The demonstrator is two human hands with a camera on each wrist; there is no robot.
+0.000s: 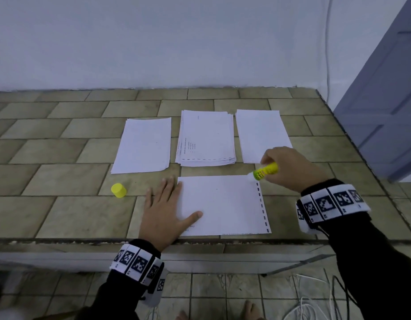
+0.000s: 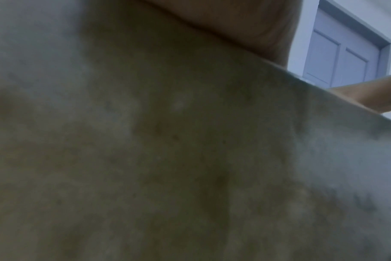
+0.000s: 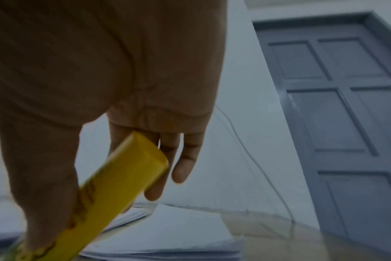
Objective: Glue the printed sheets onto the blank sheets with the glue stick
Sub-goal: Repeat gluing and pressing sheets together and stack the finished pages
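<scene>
sheet (image 1: 223,204): lies flat low in the head view, face down I think, long axis left to right, dashed strip along its right edge; its near edge sits just inside the counter (image 1: 61,215) lip
left hand (image 1: 167,211): flat, fingers spread wide, thumb and fingers pinning the sheet's left edge; left wrist cam is just a blurry tile surface
right hand (image 1: 290,167): fingers wrapped round the glue stick (image 1: 265,171), seen clearly in the right wrist view too (image 3: 114,192)
glue stick: tilted, white tip pointing lower left, right at the sheet's upper right corner; can't tell if it's actually touching
cap (image 1: 118,190): yellow, alone at lower left, well clear of the sheet
stacks: three in a row across the middle of the frame, blank pile (image 1: 143,145) on the left, printed pile (image 1: 206,138) centre, blank pile 2 (image 1: 261,135) right, narrow gaps between them
room: open tiles left of the cap and behind the stacks up to the wall (image 1: 176,42); door (image 1: 389,100) on the right edge
</scene>
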